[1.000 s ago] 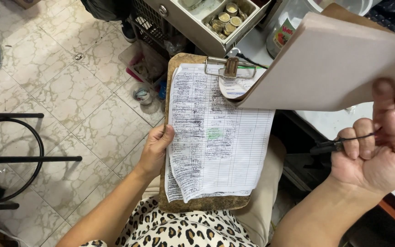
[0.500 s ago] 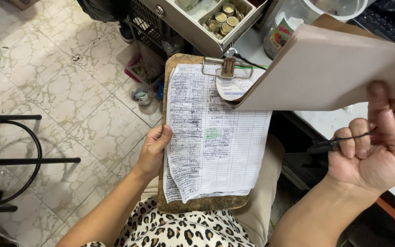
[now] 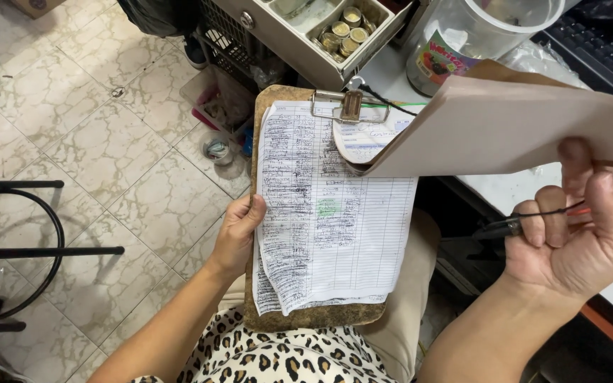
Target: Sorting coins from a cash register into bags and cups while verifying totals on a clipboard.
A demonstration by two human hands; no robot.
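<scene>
A brown clipboard (image 3: pixel 271 320) rests on my lap with several lined sheets (image 3: pixel 335 227) full of handwriting under its metal clip (image 3: pixel 351 105). My left hand (image 3: pixel 237 234) grips the board's left edge, thumb on the paper. My right hand (image 3: pixel 576 227) is raised at the right, thumb pressing a lifted tan sheet (image 3: pixel 512 128) that is folded back from the clip. Its curled fingers also hold a pen (image 3: pixel 512 225) with a dark tip and reddish barrel.
An open metal cash drawer (image 3: pixel 299 42) with stacked coins (image 3: pixel 345 32) stands beyond the clipboard. A clear plastic jar (image 3: pixel 477 35) and a dark keyboard (image 3: pixel 597 42) sit on the counter at right. Tiled floor (image 3: pixel 108 156), a black stool frame (image 3: pixel 30 248) and a small cup (image 3: pixel 216 149) lie left.
My right hand has shifted slightly left and up with the tan sheet, thumb higher on it. My left hand and the clipboard stay where they were.
</scene>
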